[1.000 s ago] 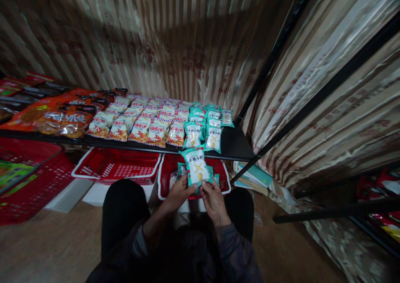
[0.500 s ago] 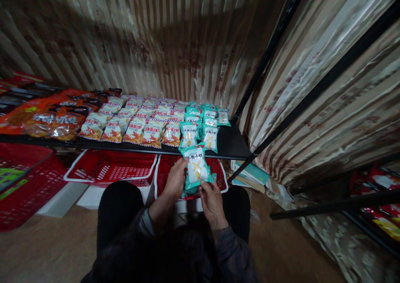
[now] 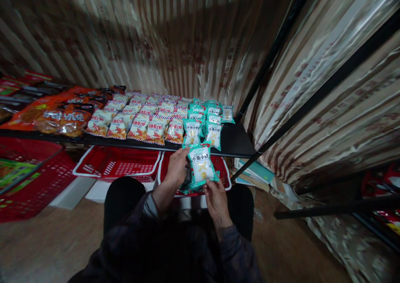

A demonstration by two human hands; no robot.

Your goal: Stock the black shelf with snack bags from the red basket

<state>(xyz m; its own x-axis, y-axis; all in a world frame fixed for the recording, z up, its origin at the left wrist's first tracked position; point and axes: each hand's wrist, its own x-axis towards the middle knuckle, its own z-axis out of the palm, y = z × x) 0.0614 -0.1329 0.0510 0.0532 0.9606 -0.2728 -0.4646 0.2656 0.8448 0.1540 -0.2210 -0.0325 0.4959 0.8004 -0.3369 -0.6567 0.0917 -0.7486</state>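
Note:
A green-and-white snack bag [image 3: 201, 163] is held between my two hands, above a red basket [image 3: 224, 171] with more green packaging inside. My left hand [image 3: 178, 165] grips the bag's upper left edge. The fingers of my right hand [image 3: 215, 191] pinch its lower right corner. Just beyond, matching green bags [image 3: 213, 135] stand in two columns at the right part of a black shelf [image 3: 236, 140], with one more bag [image 3: 228, 114] at their back right. White bags with red lettering [image 3: 155, 130] fill several rows to their left.
Orange snack bags [image 3: 67, 118] lie farther left on the shelf. Below are another red basket [image 3: 117, 162] and a larger red basket [image 3: 28, 187]. A black metal post [image 3: 281, 129] slants at the right, near books [image 3: 254, 171] on the floor.
The view has shifted slightly, so the shelf goods appear farther right. Both hands still hold the bag, which is now turned a little and raised slightly at its lower end.

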